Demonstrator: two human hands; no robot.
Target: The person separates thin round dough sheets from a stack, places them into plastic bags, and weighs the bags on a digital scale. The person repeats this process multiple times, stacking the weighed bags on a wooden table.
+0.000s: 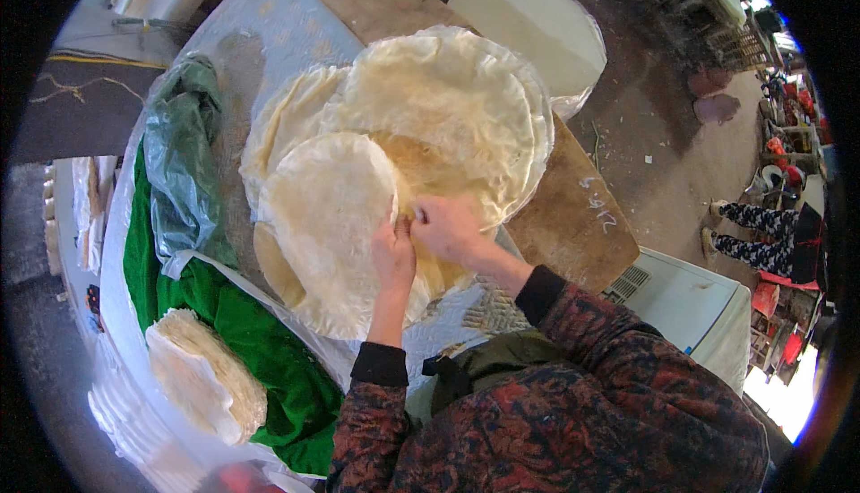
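Note:
A pale, thin round sheet (329, 224), like flatbread, lies before me over other sheets. My left hand (394, 254) has its thumb and fingers at this sheet's right edge, gripping it. Close beside it, my right hand (449, 228) is curled over the same area, slightly blurred; whether sheet material is between its fingers is hidden. Behind both hands spreads a larger stack of thin round sheets (443, 97) with wrinkled, layered rims. More yellowish sheet (279, 268) shows from under the left side of the front one.
On green cloth (282, 359) at the lower left sits a folded stack of pale sheets (205, 379). Dark green plastic (181, 164) lies bunched above it. A brown board (571, 217) and a white appliance (692, 305) stand to the right. A person's legs (756, 238) show at far right.

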